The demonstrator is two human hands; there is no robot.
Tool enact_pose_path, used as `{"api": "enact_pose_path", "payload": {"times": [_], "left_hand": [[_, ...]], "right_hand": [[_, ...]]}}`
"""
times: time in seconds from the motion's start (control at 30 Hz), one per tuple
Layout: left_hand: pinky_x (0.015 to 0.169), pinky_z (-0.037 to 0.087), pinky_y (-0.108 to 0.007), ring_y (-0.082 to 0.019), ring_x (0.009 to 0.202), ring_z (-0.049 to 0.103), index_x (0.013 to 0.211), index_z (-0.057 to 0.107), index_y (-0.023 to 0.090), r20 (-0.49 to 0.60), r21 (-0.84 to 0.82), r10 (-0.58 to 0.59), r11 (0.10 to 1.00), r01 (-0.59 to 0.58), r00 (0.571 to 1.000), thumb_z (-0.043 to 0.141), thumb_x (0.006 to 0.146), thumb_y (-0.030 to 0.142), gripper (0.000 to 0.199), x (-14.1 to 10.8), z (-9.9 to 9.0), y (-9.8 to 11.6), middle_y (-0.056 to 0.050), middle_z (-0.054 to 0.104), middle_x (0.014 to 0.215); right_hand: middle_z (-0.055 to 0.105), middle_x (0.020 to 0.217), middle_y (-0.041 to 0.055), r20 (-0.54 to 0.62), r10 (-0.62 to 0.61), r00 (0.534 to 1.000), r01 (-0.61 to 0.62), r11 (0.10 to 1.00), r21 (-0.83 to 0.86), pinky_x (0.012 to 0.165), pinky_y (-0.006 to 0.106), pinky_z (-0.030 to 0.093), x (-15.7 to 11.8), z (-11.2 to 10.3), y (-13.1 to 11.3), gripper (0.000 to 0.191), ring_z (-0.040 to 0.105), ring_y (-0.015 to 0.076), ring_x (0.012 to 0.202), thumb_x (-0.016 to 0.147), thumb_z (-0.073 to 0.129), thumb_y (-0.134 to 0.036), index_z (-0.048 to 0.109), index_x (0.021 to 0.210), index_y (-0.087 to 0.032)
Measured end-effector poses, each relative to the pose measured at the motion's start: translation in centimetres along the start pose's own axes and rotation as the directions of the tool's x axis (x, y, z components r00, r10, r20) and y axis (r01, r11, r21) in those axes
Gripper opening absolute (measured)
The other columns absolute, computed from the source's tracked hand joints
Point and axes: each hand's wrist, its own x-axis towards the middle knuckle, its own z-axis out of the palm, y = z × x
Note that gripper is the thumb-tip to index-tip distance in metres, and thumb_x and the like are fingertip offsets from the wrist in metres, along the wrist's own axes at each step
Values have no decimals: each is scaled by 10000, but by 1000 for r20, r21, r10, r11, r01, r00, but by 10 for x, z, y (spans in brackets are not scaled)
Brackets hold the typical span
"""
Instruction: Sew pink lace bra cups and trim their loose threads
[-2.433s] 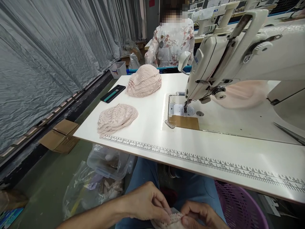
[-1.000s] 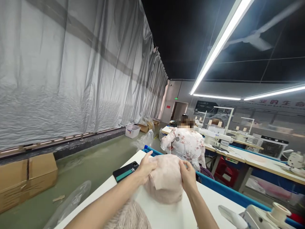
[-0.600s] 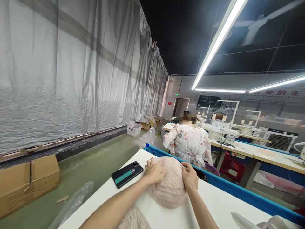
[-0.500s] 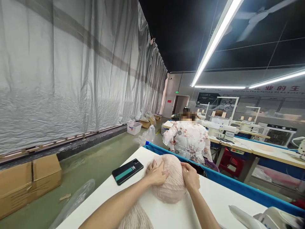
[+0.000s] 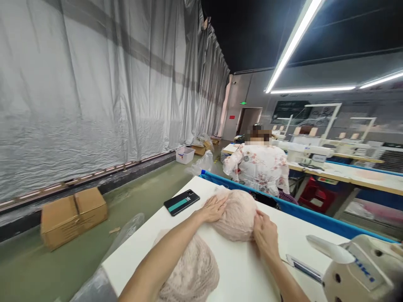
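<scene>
A pale pink lace bra cup (image 5: 239, 216) rests dome-up on the white table. My left hand (image 5: 215, 209) lies on its left side with the fingers stretched out over the fabric. At the cup's right edge, my right hand (image 5: 266, 228) is closed, the thumb and fingers gripping the lace rim; the fingertips are partly hidden. A second lace cup (image 5: 195, 268) lies nearer to me, partly covered by my left forearm. Whether the two cups are joined I cannot tell.
A black phone (image 5: 181, 202) with a green stripe lies left of the cup. A sewing machine (image 5: 355, 264) stands at the right front. Blue cloth (image 5: 302, 212) lines the table's far edge, and a person (image 5: 260, 167) sits beyond. A cardboard box (image 5: 74, 216) is on the floor.
The view has tilted down, bringing more of the near cup and sewing machine into sight. My left hand has slid off the cup's top toward its left side. My right hand keeps its hold.
</scene>
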Motion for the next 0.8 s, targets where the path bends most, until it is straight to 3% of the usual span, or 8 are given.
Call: {"api": "enact_pose_path", "payload": {"times": [0.1,0.17,0.23,0.3,0.37,0.47,0.63,0.8], "left_hand": [[1110,208,-507,-335,1365,244,1437,329,218,-69,12,10,1000,-9,998,423,963,270,486,-30,-13,6,-126,260,1490],[1104,250,-421,-299,1338,299,1425,365,223,-78,7,40,999,-39,996,494,921,252,521,-62,-23,11,-119,318,1456],[1040,342,-367,-264,1226,438,1313,518,207,-64,-7,57,998,-58,996,579,861,236,458,-100,-30,17,-110,477,1303],[909,432,-316,-217,987,578,1139,649,189,-25,-28,57,998,-58,998,643,815,258,332,-134,-34,20,-80,593,1087],[791,454,-262,-174,814,603,1006,700,185,27,-52,52,997,-51,998,714,760,296,270,-156,-33,22,-29,631,875],[700,432,-232,-162,737,589,894,703,186,65,-65,21,998,-17,998,778,684,329,265,-168,-24,22,8,623,742],[739,394,-279,-192,763,554,708,628,196,16,-30,-46,998,47,999,691,671,161,81,-168,-3,22,3,608,753],[750,374,-295,-191,750,521,629,529,185,-40,-89,-40,995,37,998,555,645,95,95,-174,2,21,-4,566,736]], "right_hand": [[609,1128,86,6,-98,995,97,994,41,859,469,479,-23,-13,3,340,601,241,1000,923,536,-396,555,1162,-157],[619,1075,169,46,-197,979,192,978,85,836,522,461,-51,-25,3,472,577,337,1011,896,439,-505,566,1141,-121],[662,950,95,152,-287,946,263,952,158,662,388,518,-86,-38,-3,463,638,265,785,860,417,-567,585,1095,-206],[672,788,0,262,-357,897,300,925,233,528,273,486,-118,-48,-16,345,605,171,570,880,413,-548,607,969,-277],[662,747,-26,389,-487,782,356,861,363,502,228,457,-140,-53,-33,256,592,141,552,918,412,-460,595,928,-282],[665,772,-32,468,-602,647,436,796,420,519,203,460,-153,-55,-56,166,605,123,576,938,428,-349,578,940,-280],[660,779,-7,468,-629,620,492,777,392,583,228,498,-154,-57,-66,208,651,153,660,941,421,-346,595,846,-284],[658,765,9,455,-643,616,513,766,387,597,234,512,-155,-59,-65,252,652,158,671,961,385,-356,585,840,-265]]}}
